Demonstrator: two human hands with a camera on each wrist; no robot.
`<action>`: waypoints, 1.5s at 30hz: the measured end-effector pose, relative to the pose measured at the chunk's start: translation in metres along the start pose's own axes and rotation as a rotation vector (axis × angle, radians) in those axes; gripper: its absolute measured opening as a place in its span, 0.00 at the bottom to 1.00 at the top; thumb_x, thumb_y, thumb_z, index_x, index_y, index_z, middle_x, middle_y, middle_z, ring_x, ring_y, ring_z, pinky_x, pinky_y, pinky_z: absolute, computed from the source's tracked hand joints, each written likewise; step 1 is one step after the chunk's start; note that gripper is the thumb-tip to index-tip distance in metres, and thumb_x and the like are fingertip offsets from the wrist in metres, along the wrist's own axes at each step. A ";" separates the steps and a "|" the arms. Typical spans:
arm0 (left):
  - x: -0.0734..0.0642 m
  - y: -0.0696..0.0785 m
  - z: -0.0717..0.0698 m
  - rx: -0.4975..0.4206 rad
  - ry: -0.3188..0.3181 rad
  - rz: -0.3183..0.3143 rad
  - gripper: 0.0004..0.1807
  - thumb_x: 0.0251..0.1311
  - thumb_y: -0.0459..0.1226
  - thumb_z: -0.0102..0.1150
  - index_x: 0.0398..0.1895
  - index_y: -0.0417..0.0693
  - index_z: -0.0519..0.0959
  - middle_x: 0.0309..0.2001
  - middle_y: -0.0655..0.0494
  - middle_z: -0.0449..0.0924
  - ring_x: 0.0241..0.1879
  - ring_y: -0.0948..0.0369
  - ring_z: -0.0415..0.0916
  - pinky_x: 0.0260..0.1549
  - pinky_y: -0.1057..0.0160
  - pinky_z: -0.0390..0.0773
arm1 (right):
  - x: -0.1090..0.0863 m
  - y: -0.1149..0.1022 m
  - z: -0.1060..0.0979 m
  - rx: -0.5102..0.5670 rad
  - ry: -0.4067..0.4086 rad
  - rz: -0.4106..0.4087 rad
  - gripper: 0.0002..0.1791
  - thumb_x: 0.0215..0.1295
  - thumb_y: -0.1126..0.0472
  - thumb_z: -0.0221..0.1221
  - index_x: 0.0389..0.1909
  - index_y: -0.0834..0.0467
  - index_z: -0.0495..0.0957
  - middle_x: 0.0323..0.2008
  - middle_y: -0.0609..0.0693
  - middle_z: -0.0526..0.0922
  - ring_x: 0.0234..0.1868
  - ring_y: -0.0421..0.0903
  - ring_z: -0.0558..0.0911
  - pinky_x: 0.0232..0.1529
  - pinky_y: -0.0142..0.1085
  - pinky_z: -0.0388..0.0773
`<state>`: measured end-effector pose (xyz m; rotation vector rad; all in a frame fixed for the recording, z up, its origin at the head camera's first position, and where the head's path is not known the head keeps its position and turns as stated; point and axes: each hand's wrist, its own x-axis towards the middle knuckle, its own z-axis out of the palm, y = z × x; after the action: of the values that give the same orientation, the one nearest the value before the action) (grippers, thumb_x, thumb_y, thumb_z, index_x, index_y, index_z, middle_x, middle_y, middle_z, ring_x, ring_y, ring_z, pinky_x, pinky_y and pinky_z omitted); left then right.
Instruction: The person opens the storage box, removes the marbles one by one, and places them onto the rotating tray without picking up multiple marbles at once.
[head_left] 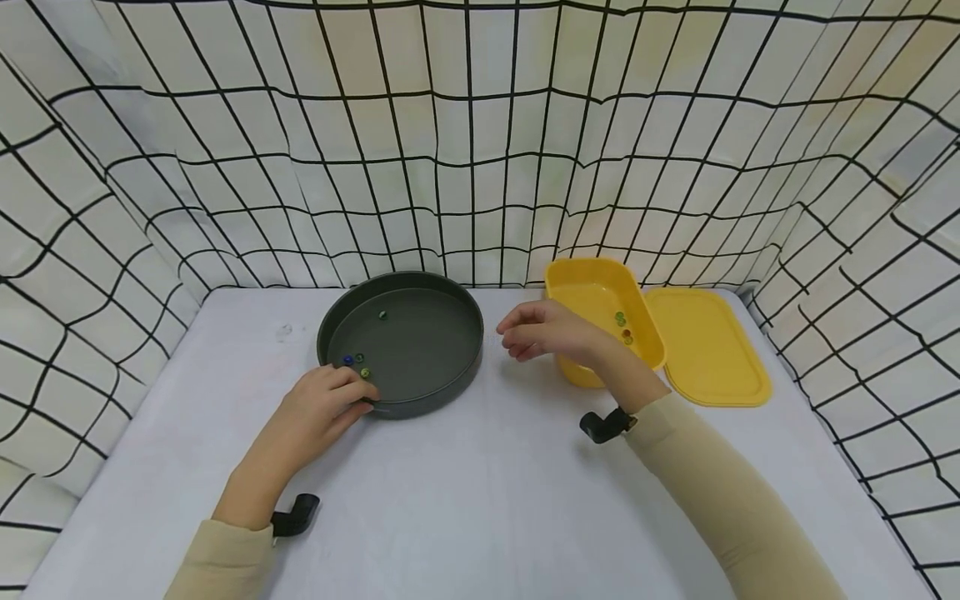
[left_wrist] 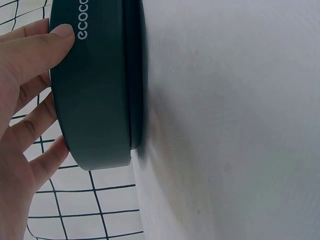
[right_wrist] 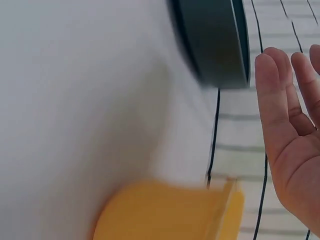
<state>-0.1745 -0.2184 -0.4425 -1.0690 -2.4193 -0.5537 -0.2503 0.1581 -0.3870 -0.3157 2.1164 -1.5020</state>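
Note:
My left hand [head_left: 326, 406] holds the near-left rim of a round dark green pan [head_left: 420, 390]. In the left wrist view the thumb presses on the outer wall of the pan [left_wrist: 95, 100], and the fingers reach over the rim. Several small glass marbles lie in the pan: a blue marble [head_left: 348, 360] and a yellow-green marble [head_left: 365, 372] near the left hand, a dark green marble [head_left: 383, 315] farther back. My right hand [head_left: 551, 331] hovers between the pan and a yellow container [head_left: 588, 287], fingers loosely extended, nothing visible in it.
Green marbles [head_left: 619, 318] and orange-red marbles [head_left: 627, 334] lie inside the yellow container. Right of it a flat yellow lid [head_left: 712, 350] rests on the white table [head_left: 480, 517]. A white curtain with a black grid [head_left: 472, 167] encloses the back and sides.

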 end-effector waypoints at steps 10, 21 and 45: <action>0.000 0.000 0.000 -0.004 0.001 -0.001 0.14 0.46 0.30 0.76 0.35 0.54 0.85 0.35 0.63 0.81 0.33 0.62 0.74 0.35 0.59 0.73 | -0.029 0.028 -0.045 -0.031 0.098 0.053 0.19 0.72 0.60 0.58 0.57 0.68 0.74 0.52 0.68 0.78 0.50 0.62 0.81 0.50 0.42 0.83; 0.000 -0.001 0.000 -0.010 0.003 0.002 0.14 0.47 0.29 0.76 0.36 0.54 0.85 0.35 0.64 0.80 0.34 0.63 0.74 0.36 0.59 0.72 | -0.047 0.047 -0.079 -0.081 0.122 0.106 0.19 0.74 0.58 0.56 0.58 0.65 0.74 0.52 0.63 0.79 0.49 0.55 0.82 0.51 0.41 0.82; -0.001 -0.001 0.001 -0.022 0.006 0.001 0.15 0.46 0.30 0.76 0.36 0.54 0.85 0.35 0.64 0.80 0.34 0.63 0.74 0.36 0.60 0.72 | -0.051 0.068 -0.087 -0.295 0.021 0.189 0.18 0.70 0.59 0.58 0.57 0.61 0.76 0.43 0.55 0.83 0.38 0.48 0.78 0.42 0.34 0.77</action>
<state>-0.1752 -0.2187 -0.4440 -1.0758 -2.4131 -0.5840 -0.2465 0.2765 -0.4144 -0.1978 2.3142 -1.0922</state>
